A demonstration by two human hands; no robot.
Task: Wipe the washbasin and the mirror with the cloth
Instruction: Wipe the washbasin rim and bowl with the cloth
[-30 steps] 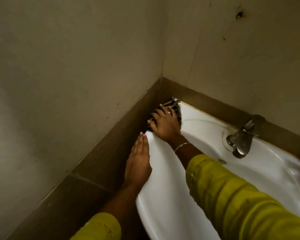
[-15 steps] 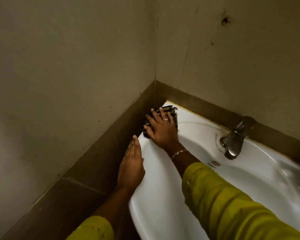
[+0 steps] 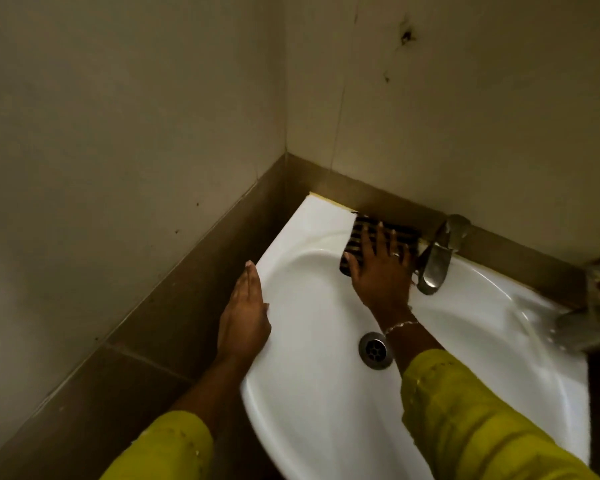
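Observation:
A white washbasin (image 3: 312, 393) fills the corner between two beige walls. My right hand (image 3: 381, 275) presses flat on a dark striped cloth (image 3: 364, 230) that lies on the basin's back ledge, just left of the metal tap (image 3: 437, 261). My left hand (image 3: 245, 317) rests flat with fingers together against the basin's left rim and holds nothing. No mirror is in view.
A round metal drain (image 3: 375, 349) sits in the bowl below my right wrist. A brown tile band (image 3: 187, 292) runs along both walls behind the basin. A blurred metal fitting (image 3: 589, 323) stands at the basin's right edge.
My right hand has slid the cloth from the basin's back left corner rightward along the ledge to the tap. The view has shifted, showing the drain. My left hand stays on the rim.

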